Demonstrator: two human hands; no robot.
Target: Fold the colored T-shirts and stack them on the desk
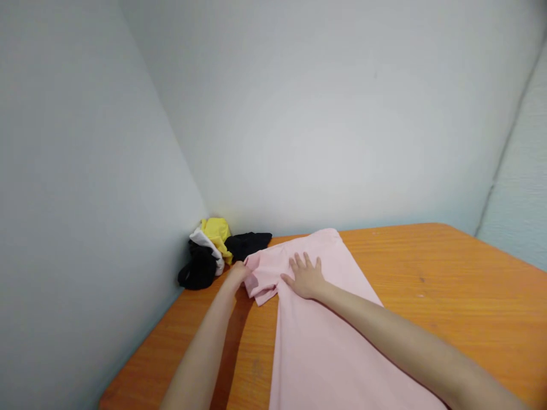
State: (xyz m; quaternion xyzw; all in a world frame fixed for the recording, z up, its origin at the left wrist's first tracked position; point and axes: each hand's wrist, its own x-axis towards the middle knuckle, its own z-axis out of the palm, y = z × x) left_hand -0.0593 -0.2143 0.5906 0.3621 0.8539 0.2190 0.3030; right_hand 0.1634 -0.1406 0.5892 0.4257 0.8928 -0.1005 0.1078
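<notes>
At the left-centre of the frame, a heap of clothes (213, 250) in black, white and yellow sat bunched into the corner where two pale walls (85, 171) met, apparently pushed aside to keep the orange bench (448, 285) free for working. Just right of the heap, the left hand (237, 273) had closed its grip on the edge of a short sleeve of the pink shirt (316, 341), pinching the cloth so that the sleeve lay doubled over. Further right, the right hand (306, 277) lay flat with fingers spread on the shirt's upper part, holding nothing, seemingly pressing the cloth so it would not slide. The shirt itself lay spread across the bench from centre frame down to the lower edge, its body smooth. At the far right, bare bench ran toward a wall (521, 210).
</notes>
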